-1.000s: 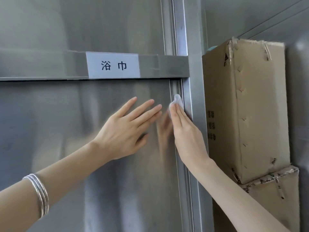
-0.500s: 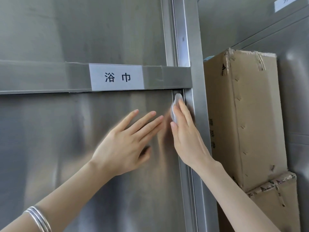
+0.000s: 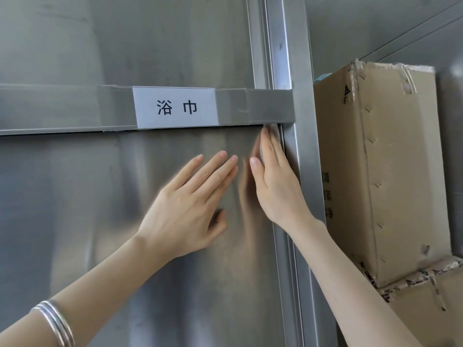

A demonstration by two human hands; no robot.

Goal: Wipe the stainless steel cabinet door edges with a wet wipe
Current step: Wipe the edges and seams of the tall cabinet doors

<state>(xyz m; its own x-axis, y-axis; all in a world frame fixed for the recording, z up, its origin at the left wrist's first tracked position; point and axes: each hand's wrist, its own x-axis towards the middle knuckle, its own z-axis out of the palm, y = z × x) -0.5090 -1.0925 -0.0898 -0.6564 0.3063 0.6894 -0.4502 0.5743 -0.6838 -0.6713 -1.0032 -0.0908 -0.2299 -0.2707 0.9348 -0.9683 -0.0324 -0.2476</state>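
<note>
The stainless steel cabinet door point(image 3: 100, 221) fills the left and middle of the head view. My left hand point(image 3: 188, 204) lies flat on the door panel, fingers spread, holding nothing. My right hand point(image 3: 273, 181) presses along the door's right edge point(image 3: 283, 259), fingertips up at the top corner just under the horizontal rail. The wet wipe is hidden under those fingers; only a pale blur shows near the fingertips.
A horizontal steel rail point(image 3: 62, 108) carries a white label point(image 3: 175, 107) with black characters. A vertical steel post point(image 3: 300, 71) stands right of the door edge. Stacked cardboard boxes point(image 3: 390, 159) sit on the shelf at the right.
My right hand has slid upward along the door's right edge to the top corner, and the white wipe is now covered by its fingers. The left hand stayed flat on the panel.
</note>
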